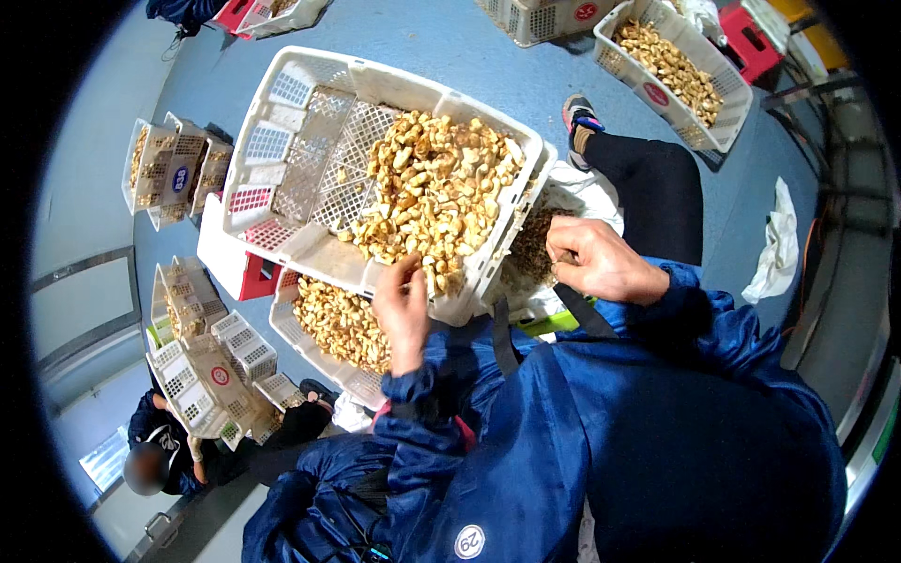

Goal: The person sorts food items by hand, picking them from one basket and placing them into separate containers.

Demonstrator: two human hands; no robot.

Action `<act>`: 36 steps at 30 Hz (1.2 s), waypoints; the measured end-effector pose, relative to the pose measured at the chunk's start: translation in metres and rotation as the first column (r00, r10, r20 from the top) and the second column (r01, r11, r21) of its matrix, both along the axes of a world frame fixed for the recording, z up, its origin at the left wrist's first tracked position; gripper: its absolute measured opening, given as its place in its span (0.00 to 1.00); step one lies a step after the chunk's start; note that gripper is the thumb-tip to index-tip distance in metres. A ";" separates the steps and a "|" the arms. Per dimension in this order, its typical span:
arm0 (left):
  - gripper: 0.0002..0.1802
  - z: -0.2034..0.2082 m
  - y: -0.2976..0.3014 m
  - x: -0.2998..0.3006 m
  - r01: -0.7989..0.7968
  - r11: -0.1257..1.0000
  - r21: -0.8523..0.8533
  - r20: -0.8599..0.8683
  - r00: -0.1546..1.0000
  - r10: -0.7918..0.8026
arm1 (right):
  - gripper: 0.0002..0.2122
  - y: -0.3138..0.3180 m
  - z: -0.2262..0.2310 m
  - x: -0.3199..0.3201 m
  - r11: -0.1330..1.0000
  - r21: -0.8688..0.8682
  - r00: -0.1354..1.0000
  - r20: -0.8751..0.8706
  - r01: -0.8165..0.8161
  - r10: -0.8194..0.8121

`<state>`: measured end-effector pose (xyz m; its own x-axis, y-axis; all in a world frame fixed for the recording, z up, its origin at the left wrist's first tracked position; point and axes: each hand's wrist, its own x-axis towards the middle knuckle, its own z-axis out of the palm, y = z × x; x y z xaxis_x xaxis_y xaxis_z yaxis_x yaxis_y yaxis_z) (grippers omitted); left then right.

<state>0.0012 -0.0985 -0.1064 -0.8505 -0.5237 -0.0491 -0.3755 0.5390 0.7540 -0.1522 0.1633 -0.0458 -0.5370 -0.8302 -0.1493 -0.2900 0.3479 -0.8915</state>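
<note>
A white plastic crate is tilted in front of me, its right part heaped with pale, curved nuts that look like cashews. My left hand is at the crate's near rim beside the nuts, fingers curled together; whatever they may pinch is hidden. Further right, my right hand is closed, thumb against the fingers, and I cannot make out anything in it. Below and beside that hand, brown, skin-like scraps lie in a white plastic bag.
Under the near side sits another crate of nuts, beside a red and white stool. More filled crates stand at the back right. At left are stacked crates and another person. A white bag lies on the blue floor.
</note>
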 end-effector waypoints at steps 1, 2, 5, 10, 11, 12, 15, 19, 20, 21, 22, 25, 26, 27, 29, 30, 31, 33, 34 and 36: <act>0.12 -0.006 0.008 -0.017 0.023 0.998 0.056 0.029 0.999 -0.024 | 0.05 0.001 -0.007 -0.003 0.999 -0.032 0.999 -0.033 -0.029 0.028; 0.11 -0.020 0.012 -0.030 0.059 0.998 0.029 0.038 0.997 -0.060 | 0.05 0.003 -0.014 -0.006 0.997 -0.055 0.997 -0.067 -0.053 0.049; 0.15 -0.059 0.016 -0.059 0.217 0.949 -0.230 0.109 0.974 -0.197 | 0.05 0.006 -0.018 -0.012 0.995 -0.086 0.990 -0.134 -0.048 0.036; 0.11 -0.082 0.028 -0.079 0.179 0.953 -0.243 0.223 0.967 -0.125 | 0.04 0.011 -0.030 -0.022 1.000 -0.015 0.997 -0.082 0.005 -0.007; 0.10 -0.084 0.027 -0.079 0.166 0.962 -0.218 0.214 0.970 -0.118 | 0.04 0.010 -0.033 -0.023 1.000 -0.027 0.995 -0.099 0.009 -0.011; 0.09 -0.087 0.025 -0.077 0.150 0.970 -0.192 0.206 0.972 -0.110 | 0.04 0.009 -0.034 -0.022 0.998 -0.045 0.997 -0.062 0.039 -0.042; 0.06 -0.066 0.013 -0.069 -0.145 0.953 0.266 0.107 0.987 0.121 | 0.05 0.001 -0.025 -0.024 0.990 -0.077 0.993 0.033 0.119 -0.117; 0.10 -0.054 0.000 -0.048 -0.152 0.984 0.098 -0.057 0.986 0.158 | 0.05 -0.008 -0.010 -0.024 0.991 -0.074 0.990 0.087 0.113 -0.107; 0.13 -0.048 -0.001 -0.049 -0.129 0.991 -0.041 0.041 0.991 0.130 | 0.05 -0.009 -0.010 -0.022 0.990 -0.084 0.991 0.075 0.114 -0.108; 0.14 -0.048 0.000 -0.052 -0.066 0.997 -0.029 0.063 0.996 0.068 | 0.05 -0.010 -0.008 -0.019 0.989 -0.095 0.992 0.062 0.117 -0.112; 0.15 -0.048 0.005 -0.055 0.022 0.989 -0.147 0.067 0.998 -0.012 | 0.05 -0.011 -0.002 -0.016 0.993 -0.060 0.989 0.114 0.100 -0.093; 0.14 -0.065 0.021 -0.067 0.249 0.922 -0.296 0.100 0.968 -0.229 | 0.04 -0.006 0.003 -0.007 0.989 -0.109 0.992 0.084 0.098 -0.090; 0.15 -0.067 0.026 -0.071 0.263 0.921 -0.286 0.162 0.961 -0.224 | 0.05 -0.002 0.003 -0.007 0.992 -0.102 0.996 0.055 0.074 -0.068; 0.16 -0.069 0.029 -0.075 0.276 0.921 -0.275 0.224 0.950 -0.218 | 0.05 0.002 0.003 -0.007 0.990 -0.102 0.995 0.050 0.093 -0.088; 0.12 -0.077 0.031 -0.076 0.195 0.938 -0.286 0.162 0.975 -0.153 | 0.07 0.007 0.001 -0.005 0.987 -0.091 0.990 0.057 0.135 -0.131; 0.11 -0.080 0.027 -0.078 0.189 0.941 -0.282 0.227 0.966 -0.126 | 0.07 0.010 0.001 -0.007 0.981 -0.105 0.986 0.069 0.161 -0.154; 0.10 -0.080 0.021 -0.079 0.183 0.942 -0.283 0.296 0.950 -0.096 | 0.06 0.010 0.003 -0.009 0.986 -0.067 0.988 0.056 0.150 -0.147; 0.07 -0.084 0.011 -0.069 0.107 0.954 -0.281 0.245 0.969 -0.036 | 0.06 0.010 0.007 -0.012 0.993 0.008 0.992 0.030 0.120 -0.120; 0.06 -0.090 -0.003 -0.059 0.042 0.969 -0.244 0.185 0.983 0.004 | 0.06 0.005 0.010 -0.012 0.992 0.038 0.991 0.061 0.121 -0.123; 0.03 -0.088 -0.019 -0.036 -0.172 0.957 0.232 0.033 0.985 0.169 | 0.05 -0.004 0.007 -0.007 0.986 -0.061 0.984 0.102 0.154 -0.147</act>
